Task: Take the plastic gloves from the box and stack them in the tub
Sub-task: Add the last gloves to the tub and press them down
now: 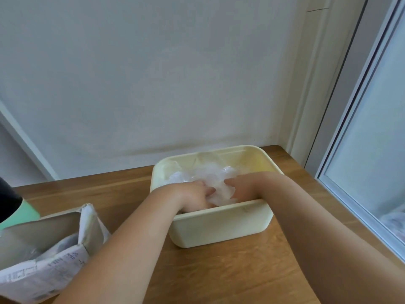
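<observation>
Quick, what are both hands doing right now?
Left hand: grips the plastic gloves inside the tub.
Right hand: grips the same gloves too.

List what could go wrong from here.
The gloves look crumpled, not flat, so they may settle as a heap rather than a stack. The thin film could cling to the left hand or right hand and lift out of the tub. The left forearm passes close to the open box and might knock it.
</observation>
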